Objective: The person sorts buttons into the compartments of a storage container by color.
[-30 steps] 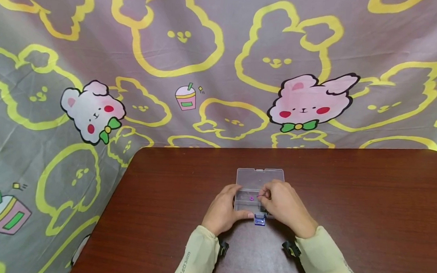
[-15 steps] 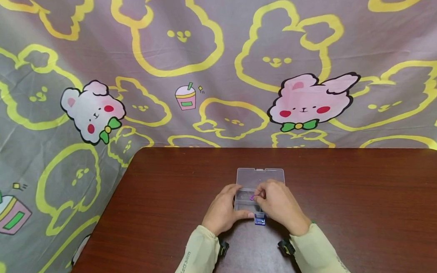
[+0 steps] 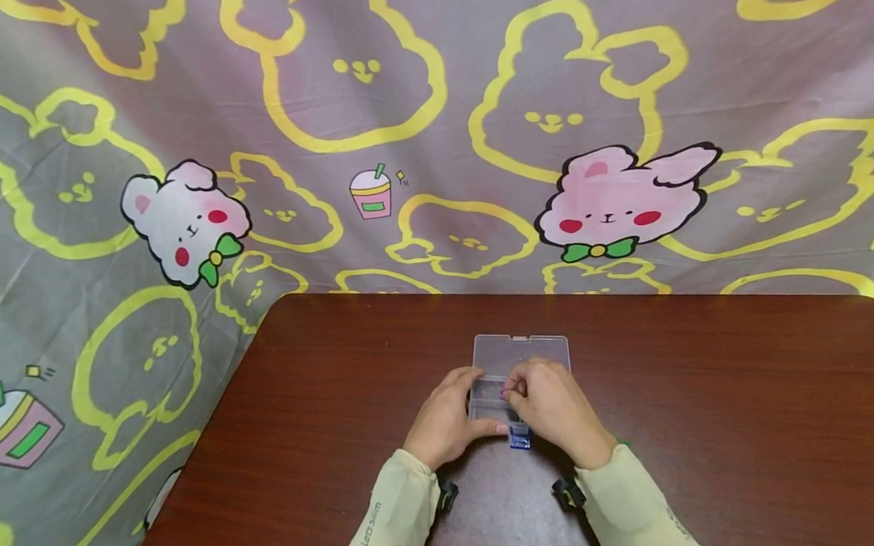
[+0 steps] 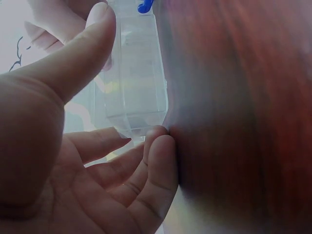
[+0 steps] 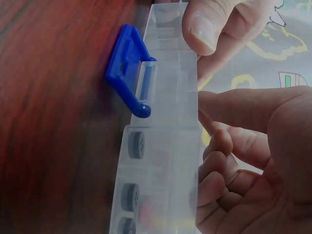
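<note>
A clear plastic compartment box (image 3: 483, 413) lies on the table with its lid tipped back. My left hand (image 3: 435, 423) holds it, thumb along the front edge and fingers at the left end. Over the back compartment, my right hand (image 3: 558, 410) pinches a small purple button (image 3: 504, 393) between thumb and forefinger, its far side hidden by the fingertips. Down at the front hangs a blue latch (image 5: 122, 70). Through the box wall in the right wrist view, several dark round buttons (image 5: 136, 145) stand on edge in the right part.
The brown wooden table (image 3: 338, 417) surrounds the box. Behind and to the left hangs a grey cloth (image 3: 447, 107) with yellow outlines and cartoon rabbits. Its base meets the table's back edge.
My right hand has moved a little left over the back compartment, to where a purple button lay in view. The left hand and the box have stayed in place.
</note>
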### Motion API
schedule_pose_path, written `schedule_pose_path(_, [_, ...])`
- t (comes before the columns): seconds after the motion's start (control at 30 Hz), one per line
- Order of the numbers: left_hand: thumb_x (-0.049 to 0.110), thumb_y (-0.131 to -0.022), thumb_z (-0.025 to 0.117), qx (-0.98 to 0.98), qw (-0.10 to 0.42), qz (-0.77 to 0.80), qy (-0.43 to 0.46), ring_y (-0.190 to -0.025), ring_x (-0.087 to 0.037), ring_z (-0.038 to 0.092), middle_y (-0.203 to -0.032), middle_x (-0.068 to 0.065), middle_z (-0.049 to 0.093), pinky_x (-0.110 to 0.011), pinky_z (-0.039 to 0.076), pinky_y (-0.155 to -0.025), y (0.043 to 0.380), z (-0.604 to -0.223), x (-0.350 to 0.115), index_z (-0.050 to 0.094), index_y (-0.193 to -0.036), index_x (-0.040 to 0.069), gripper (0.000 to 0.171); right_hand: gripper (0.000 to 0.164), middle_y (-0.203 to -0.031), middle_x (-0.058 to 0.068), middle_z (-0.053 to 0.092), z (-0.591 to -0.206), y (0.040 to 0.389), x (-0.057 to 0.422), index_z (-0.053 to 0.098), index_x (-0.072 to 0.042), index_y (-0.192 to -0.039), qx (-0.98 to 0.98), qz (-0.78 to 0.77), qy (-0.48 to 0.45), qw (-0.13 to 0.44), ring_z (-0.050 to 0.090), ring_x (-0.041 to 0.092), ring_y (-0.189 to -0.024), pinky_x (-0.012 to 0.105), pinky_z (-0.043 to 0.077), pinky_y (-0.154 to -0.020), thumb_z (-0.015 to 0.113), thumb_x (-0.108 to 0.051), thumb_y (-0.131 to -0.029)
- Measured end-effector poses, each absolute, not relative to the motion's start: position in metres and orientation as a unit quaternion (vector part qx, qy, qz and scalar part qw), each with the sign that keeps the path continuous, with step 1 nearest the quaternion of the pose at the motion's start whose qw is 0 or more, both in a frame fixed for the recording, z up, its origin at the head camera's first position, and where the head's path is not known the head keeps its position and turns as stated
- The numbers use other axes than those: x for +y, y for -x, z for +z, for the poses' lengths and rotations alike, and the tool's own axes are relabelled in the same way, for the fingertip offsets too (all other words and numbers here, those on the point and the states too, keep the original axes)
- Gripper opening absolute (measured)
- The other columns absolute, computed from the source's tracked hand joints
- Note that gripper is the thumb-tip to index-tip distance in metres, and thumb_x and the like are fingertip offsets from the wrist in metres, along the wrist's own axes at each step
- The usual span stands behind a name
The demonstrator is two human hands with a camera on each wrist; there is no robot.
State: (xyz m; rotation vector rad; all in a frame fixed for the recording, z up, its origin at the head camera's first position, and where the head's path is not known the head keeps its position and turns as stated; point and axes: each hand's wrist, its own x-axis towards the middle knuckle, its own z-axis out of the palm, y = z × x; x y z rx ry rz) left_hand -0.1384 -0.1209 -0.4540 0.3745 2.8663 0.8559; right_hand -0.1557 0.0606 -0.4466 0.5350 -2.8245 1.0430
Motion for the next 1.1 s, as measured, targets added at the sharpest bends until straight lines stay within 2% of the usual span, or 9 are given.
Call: schedule_pose_path(1.1, [0.046, -0.078, 0.084, 0.947, 0.080, 0.293, -0.105, -0.135, -0.029, 0.048, -0.151, -0.009, 0.047, -0.045, 0.042, -0.109, 0.1391, -0.4555, -0.1203, 0.049, -0.148, 0.007, 0.088, 0.005, -0.071, -0.002, 0.053, -0.4445, 0.1542, 0.0672, 0.074, -0.010, -0.086, -0.929, 0.339, -0.149, 0.022, 0.047, 0.012, -0.063, 0.029, 0.042, -0.057, 0.077, -0.006, -0.084])
